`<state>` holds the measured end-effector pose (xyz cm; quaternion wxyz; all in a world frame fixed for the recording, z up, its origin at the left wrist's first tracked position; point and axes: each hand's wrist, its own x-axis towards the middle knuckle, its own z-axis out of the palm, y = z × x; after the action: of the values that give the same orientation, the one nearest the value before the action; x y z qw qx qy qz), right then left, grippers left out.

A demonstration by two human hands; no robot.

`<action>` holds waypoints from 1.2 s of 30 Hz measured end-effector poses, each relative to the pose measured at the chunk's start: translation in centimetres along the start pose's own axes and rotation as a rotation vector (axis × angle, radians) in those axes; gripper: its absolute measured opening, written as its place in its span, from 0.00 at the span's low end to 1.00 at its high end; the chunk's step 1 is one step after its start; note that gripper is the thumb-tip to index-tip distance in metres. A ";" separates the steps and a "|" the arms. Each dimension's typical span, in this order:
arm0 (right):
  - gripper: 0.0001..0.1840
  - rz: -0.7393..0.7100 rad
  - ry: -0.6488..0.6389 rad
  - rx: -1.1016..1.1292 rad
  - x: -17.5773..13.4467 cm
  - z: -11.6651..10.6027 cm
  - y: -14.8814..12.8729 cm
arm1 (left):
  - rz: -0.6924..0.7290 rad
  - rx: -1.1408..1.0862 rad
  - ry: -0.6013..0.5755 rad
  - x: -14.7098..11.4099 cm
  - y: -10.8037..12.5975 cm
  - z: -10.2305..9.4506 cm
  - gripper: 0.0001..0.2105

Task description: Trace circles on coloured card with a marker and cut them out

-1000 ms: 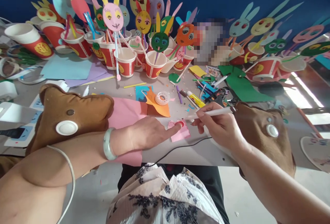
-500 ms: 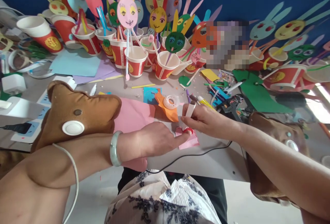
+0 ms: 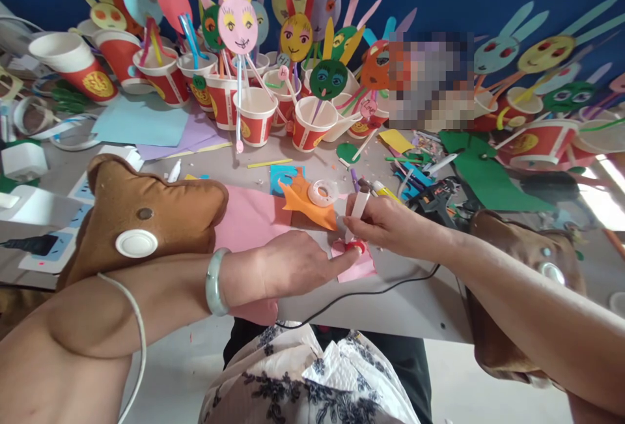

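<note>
My left hand [image 3: 293, 262] has its index finger stretched out and the other fingers curled under. That fingertip presses on a small red piece [image 3: 359, 245] lying on a scrap of pink paper [image 3: 356, 271]. A white marker [image 3: 360, 206] is gripped in my right hand [image 3: 378, 221], its lower end close to the red piece. Fingers partly cover the red piece, so its full shape is hidden. Just beyond my hands, a roll of clear tape [image 3: 322, 193] rests on a jagged orange paper [image 3: 310, 208].
Paper cups [image 3: 258, 118] with coloured paper bunny faces stand along the back. Brown cushions [image 3: 161, 209] lie left and right. A larger pink sheet [image 3: 254, 215], a black glue gun [image 3: 442, 199], a green sheet [image 3: 502, 180] and a black cable [image 3: 371, 294] are on the table [image 3: 415, 310].
My right hand shifts the white marker slightly over the red piece, and the marker's visible end tilts a little. My left finger keeps pressing at the same spot. The view moves slightly.
</note>
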<state>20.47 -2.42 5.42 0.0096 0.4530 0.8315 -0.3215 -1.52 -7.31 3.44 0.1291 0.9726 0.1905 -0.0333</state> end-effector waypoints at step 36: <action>0.14 0.009 0.526 0.165 -6.8 6.8 -0.4 | -0.048 0.176 -0.034 0.3 -0.4 1.4 0.34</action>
<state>22.31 -11.35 2.36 -0.2423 0.5239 0.7743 -0.2594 -1.42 -7.25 1.98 0.0457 0.9746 0.2080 -0.0695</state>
